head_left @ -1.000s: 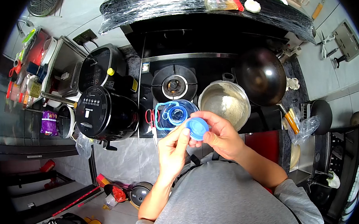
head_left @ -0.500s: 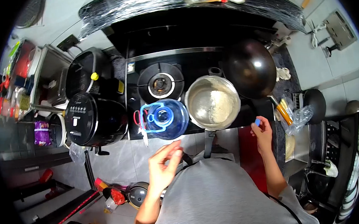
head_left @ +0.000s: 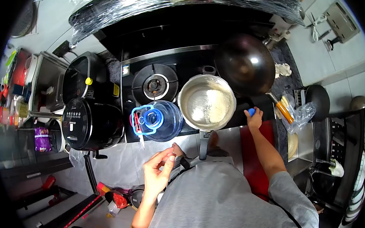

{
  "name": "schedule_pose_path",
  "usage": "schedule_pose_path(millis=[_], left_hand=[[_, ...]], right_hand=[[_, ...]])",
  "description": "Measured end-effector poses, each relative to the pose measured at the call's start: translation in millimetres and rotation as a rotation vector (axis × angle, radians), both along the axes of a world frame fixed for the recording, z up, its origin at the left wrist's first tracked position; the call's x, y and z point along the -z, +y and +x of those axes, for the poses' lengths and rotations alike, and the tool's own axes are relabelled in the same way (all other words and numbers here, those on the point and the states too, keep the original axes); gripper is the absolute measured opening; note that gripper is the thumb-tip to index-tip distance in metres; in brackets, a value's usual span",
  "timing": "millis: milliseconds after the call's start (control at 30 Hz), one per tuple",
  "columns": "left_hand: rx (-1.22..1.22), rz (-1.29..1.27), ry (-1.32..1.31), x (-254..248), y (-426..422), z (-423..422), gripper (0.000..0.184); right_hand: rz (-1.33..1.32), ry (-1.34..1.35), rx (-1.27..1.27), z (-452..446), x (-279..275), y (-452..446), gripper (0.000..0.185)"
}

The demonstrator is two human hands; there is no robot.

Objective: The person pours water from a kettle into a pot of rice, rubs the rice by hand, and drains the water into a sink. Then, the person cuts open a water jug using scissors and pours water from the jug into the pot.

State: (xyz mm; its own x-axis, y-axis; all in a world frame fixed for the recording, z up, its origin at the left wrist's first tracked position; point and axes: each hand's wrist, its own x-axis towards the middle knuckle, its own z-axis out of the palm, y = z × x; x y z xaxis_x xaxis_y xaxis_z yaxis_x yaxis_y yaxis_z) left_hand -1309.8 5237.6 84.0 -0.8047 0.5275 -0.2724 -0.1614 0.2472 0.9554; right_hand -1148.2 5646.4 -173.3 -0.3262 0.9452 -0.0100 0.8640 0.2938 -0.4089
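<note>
In my right hand [head_left: 255,120] is a small blue cap [head_left: 251,111], pinched between the fingers low over the dark stovetop, right of the pot. My left hand [head_left: 157,169] is in front of the counter edge. Its fingers are loosely curled, the thumb stands a little apart, and nothing shows between them. Nearest to it, a large clear-blue water jug [head_left: 168,121] with a light blue handle stands upright on the stove's front edge. Beside the jug is a steel pot [head_left: 188,97] with a black handle, holding pale, grainy stuff that looks like rice.
Behind the jug lies a gas burner [head_left: 155,86]. A dark wok [head_left: 244,64] stands at the back right. Black cookers [head_left: 77,122] are on the left. Scissors with red handles [head_left: 137,125] lie beside the jug. An orange-handled tool [head_left: 285,112] and a plastic bag [head_left: 302,117] are right.
My right hand has moved left and forward over the stovetop with the blue cap. My left hand has dropped slightly. The whole view has shifted, so the stove things appear farther left.
</note>
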Motion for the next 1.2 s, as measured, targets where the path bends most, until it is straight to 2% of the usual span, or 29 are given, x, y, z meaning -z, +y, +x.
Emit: schedule_pose_path(millis=[100, 167, 233, 333, 400, 467, 500, 567, 600, 667, 733, 767, 867, 900, 967, 1000, 1100, 1133, 1167, 1200], left_hand=[[0.006, 0.001, 0.031, 14, -8, 3, 0.029], [-0.043, 0.006, 0.002, 16, -15, 4, 0.028], [-0.098, 0.021, -0.022, 21, -21, 2, 0.027], [-0.15, -0.036, -0.055, 35, -35, -3, 0.026], [-0.203, -0.034, -0.079, 47, -45, -8, 0.026], [-0.259, -0.043, -0.131, 65, -55, -17, 0.029], [-0.262, -0.041, -0.127, 76, -59, -21, 0.029], [-0.4, 0.037, -0.258, 102, -64, -29, 0.035], [-0.407, 0.028, -0.313, 115, -68, -33, 0.038], [-0.435, 0.074, -0.423, 138, -70, -41, 0.037], [-0.481, 0.13, -0.55, 160, -71, -49, 0.036], [-0.503, 0.24, -0.587, 183, -73, -51, 0.039], [-0.428, 0.334, -0.558, 221, -66, -64, 0.047], [-0.439, 0.387, -0.621, 233, -62, -70, 0.047], [-0.417, 0.451, -0.693, 251, -48, -78, 0.047], [-0.4, 0.473, -0.725, 256, -41, -83, 0.047], [-0.335, 0.478, -0.78, 269, -28, -91, 0.047], [-0.319, 0.479, -0.794, 270, -25, -93, 0.047], [-0.306, 0.478, -0.811, 272, -22, -95, 0.047], [-0.298, 0.481, -0.816, 273, -20, -97, 0.047]], right_hand=[[0.093, 0.097, -0.023, 7, 8, -4, 0.064], [0.337, 0.24, 0.037, 11, 13, -7, 0.053], [0.104, 0.478, 0.117, 7, -14, -23, 0.025], [-0.008, 0.605, 0.079, -5, -72, -65, 0.018], [-0.137, 0.794, -0.075, -16, -104, -94, 0.013], [-0.243, 0.79, -0.189, -43, -153, -135, 0.014], [-0.34, 0.781, -0.294, -58, -180, -159, 0.015], [-0.195, 0.813, -0.846, -99, -237, -204, 0.02], [-0.249, 0.723, -0.982, -120, -272, -230, 0.027], [-0.586, 0.629, -1.053, -154, -298, -277, 0.051], [-0.565, 0.503, -1.159, -181, -294, -311, 0.077], [-0.712, 0.371, -1.123, -192, -289, -325, 0.09], [-0.703, 0.028, -1.071, -222, -271, -342, 0.101], [-0.753, -0.044, -0.999, -230, -270, -343, 0.101], [-0.793, -0.029, -0.948, -241, -265, -343, 0.101], [-0.771, 0.084, -0.893, -242, -260, -346, 0.097], [-0.509, 0.271, -0.919, -241, -266, -351, 0.066], [-0.377, 0.367, -0.94, -240, -266, -351, 0.041], [-0.371, 0.366, -0.935, -237, -270, -350, 0.041], [-0.389, 0.428, -0.867, -233, -277, -350, 0.032]])
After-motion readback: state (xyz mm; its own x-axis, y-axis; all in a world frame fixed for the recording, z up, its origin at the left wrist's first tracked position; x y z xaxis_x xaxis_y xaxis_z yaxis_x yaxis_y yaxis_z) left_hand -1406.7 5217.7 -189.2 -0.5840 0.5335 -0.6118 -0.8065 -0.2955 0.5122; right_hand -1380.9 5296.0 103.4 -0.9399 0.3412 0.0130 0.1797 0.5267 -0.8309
